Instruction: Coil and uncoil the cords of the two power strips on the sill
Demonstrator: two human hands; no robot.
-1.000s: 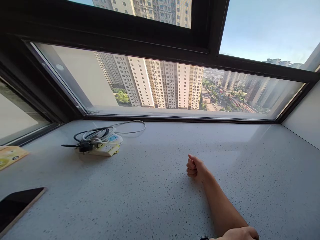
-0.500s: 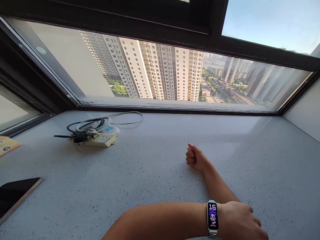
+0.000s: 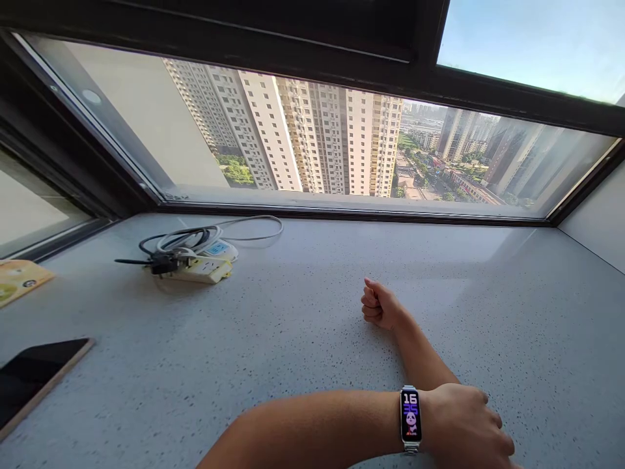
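Note:
My left hand lies across my right forearm near the lower edge of the view, its back up and its fingers curled over the far side of the arm. A smart band with a lit screen and a metal strap is on my left wrist. My right hand rests on the speckled pale sill in a fist, thumb side up, with nothing visible in it. The underside of the left hand's grip is hidden.
A power strip with tangled cables lies at the back left. A dark-screened tablet or phone and a yellow packet sit at the left edge. A dark window frame borders the sill; tall buildings stand outside.
The view has shifted slightly, so the items at left sit a little farther right. My left hand has shifted slightly up and left along with its arm; my right fist stays on the sill.

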